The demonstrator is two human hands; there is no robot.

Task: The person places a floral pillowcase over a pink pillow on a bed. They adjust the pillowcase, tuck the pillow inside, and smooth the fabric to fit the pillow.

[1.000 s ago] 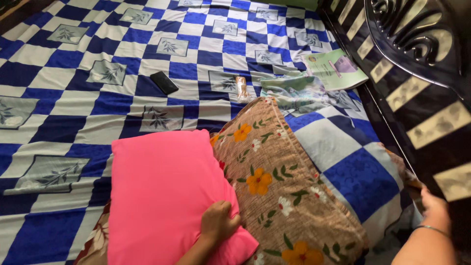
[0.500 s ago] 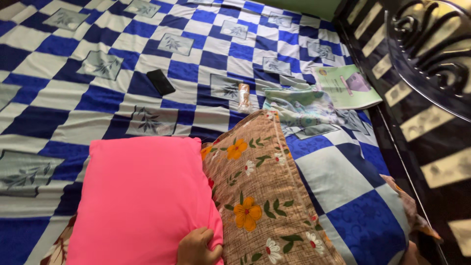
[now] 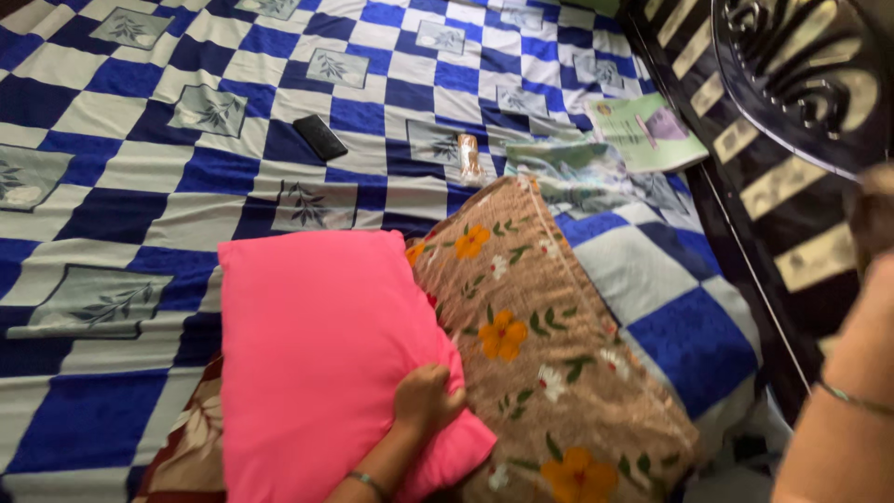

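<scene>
the left hand [image 3: 426, 399] grips the near right edge of the pink pillow [image 3: 321, 359], fingers closed on the fabric. the pillow lies on the bed, overlapping the floral pillow [image 3: 540, 326] to its right. the right hand [image 3: 875, 214] is blurred at the frame's right edge, well right of the pink pillow; i cannot tell its grip. a black phone [image 3: 319, 137] lies beyond the pink pillow.

A plain bright pink pillow [image 3: 317, 354] is lying tilted near the bed's [image 3: 112, 205] head edge, overlapping a brown floral pillow [image 3: 540, 345], its lower right corner bunching under the left hand [image 3: 426, 399].
</scene>
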